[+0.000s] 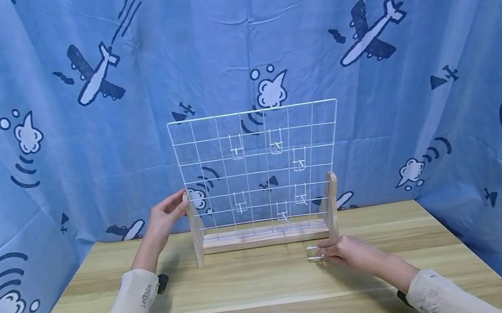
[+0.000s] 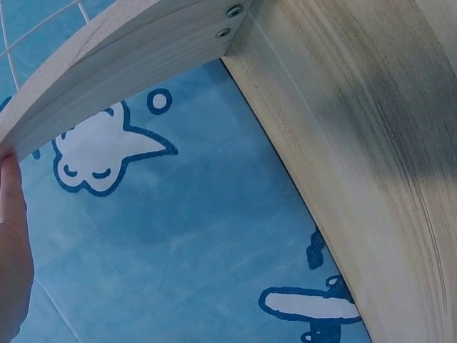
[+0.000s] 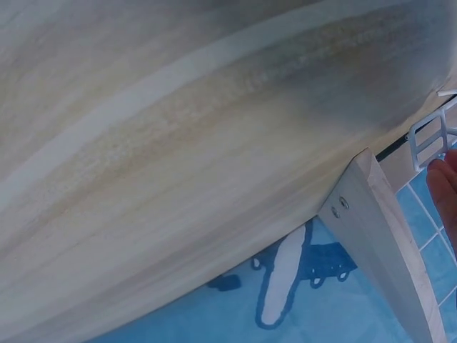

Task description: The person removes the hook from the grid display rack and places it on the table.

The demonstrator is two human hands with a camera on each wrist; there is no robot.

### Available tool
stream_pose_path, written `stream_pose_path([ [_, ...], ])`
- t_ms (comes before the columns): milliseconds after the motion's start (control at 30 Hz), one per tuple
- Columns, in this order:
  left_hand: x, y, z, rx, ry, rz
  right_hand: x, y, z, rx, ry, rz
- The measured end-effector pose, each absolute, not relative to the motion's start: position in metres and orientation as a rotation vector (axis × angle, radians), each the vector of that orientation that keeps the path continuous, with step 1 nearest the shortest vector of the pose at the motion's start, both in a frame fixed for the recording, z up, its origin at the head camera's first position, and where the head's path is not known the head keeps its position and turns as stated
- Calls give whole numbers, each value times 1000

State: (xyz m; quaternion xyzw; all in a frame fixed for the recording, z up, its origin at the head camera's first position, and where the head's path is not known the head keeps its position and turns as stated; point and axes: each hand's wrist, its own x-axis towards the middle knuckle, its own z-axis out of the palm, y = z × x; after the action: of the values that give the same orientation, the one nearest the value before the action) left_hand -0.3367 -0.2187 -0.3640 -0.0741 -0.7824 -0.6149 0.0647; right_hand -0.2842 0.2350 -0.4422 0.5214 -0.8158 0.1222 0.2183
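Note:
A white wire grid panel (image 1: pixel 259 172) stands upright in a wooden base (image 1: pixel 266 237) with two side posts. My left hand (image 1: pixel 164 218) holds the top of the left post (image 1: pixel 196 237), its thumb at the front. In the left wrist view one finger (image 2: pixel 13 193) touches that post's edge (image 2: pixel 107 75). My right hand (image 1: pixel 340 251) pinches a white wire hook (image 1: pixel 313 259) low in front of the right post (image 1: pixel 331 206). Only fingertips and part of the hook (image 3: pixel 418 146) show in the right wrist view. Several similar hooks (image 1: pixel 299 165) hang on the grid.
The rack stands toward the back of a wood-grain table (image 1: pixel 259 293). A blue curtain (image 1: pixel 207 40) printed with planes and clouds hangs close behind it and along both sides. Screws (image 3: pixel 343 203) show in the right post.

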Motion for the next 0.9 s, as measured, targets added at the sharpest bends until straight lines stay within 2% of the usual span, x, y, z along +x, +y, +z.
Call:
stream_pose_path([
  [900,-338,-219,-366,-225,-2342,-1859,-289,237,-445,1457,-2322,351],
])
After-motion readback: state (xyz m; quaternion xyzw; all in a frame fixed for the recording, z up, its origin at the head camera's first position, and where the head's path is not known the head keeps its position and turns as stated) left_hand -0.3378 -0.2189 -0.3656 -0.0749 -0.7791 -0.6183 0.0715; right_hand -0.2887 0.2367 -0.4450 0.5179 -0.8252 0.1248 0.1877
